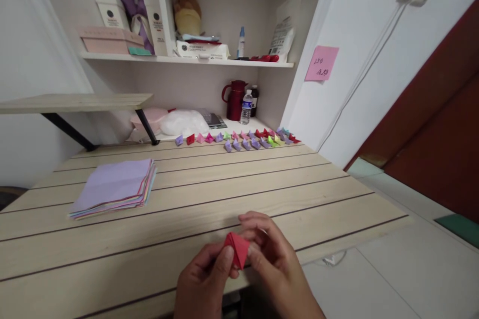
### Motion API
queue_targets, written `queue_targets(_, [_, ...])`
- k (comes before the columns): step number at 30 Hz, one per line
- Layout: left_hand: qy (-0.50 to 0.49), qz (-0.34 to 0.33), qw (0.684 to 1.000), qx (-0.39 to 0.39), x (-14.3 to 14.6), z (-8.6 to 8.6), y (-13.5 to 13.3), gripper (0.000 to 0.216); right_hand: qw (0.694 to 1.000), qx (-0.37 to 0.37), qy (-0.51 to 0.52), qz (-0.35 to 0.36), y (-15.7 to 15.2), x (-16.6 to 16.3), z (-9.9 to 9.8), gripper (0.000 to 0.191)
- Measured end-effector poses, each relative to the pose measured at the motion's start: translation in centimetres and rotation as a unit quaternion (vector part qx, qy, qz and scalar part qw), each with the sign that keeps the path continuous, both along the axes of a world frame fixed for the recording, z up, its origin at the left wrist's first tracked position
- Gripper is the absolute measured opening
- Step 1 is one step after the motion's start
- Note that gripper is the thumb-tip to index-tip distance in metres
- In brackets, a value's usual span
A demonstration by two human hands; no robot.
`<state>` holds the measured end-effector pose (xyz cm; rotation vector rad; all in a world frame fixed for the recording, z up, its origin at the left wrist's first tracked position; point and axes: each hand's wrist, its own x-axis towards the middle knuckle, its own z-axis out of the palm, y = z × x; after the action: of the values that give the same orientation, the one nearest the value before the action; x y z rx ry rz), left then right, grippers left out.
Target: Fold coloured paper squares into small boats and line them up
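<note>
A small piece of folded red paper (237,249), diamond-shaped with a crease across its face, is held just above the table's front edge. My left hand (205,276) pinches its left side, thumb on top. On the other side, my right hand (271,256) has its thumb and fingertips at the paper's right corner, the other fingers curled behind. Further off to the left lies a stack of square coloured paper (112,187) with a lilac sheet uppermost. Small folded paper boats (255,143) in purple, red, pink and green stand in rows along the table's back.
The slatted wooden table (187,184) ends at the right above a tiled floor. A small raised shelf (78,102) on black legs stands at the back left. Behind the boats are a dark red thermos jug (235,100) and a water bottle (246,108).
</note>
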<state>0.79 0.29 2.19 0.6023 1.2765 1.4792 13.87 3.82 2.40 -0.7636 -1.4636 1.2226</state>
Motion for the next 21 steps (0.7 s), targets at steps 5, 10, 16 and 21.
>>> queue_targets(5, [0.067,0.031,0.997,0.017,0.6,1.3,-0.1,0.034,0.976,-0.182,0.095,0.078,-0.1,0.1,-0.2,0.045])
queue_targets(10, [0.089,0.058,0.994,0.013,0.5,2.2,-0.1,0.028,0.952,-0.241,0.14,0.129,-0.5,0.0,0.3,0.038])
queue_targets(16, [0.161,0.041,0.986,0.027,0.5,1.6,-0.3,0.022,0.96,-0.215,0.148,0.098,-0.1,-0.4,0.8,0.024])
queue_targets(21, [0.172,0.015,0.984,0.034,0.7,1.7,-0.5,0.018,0.974,-0.208,0.088,0.012,0.2,-0.4,-0.3,0.023])
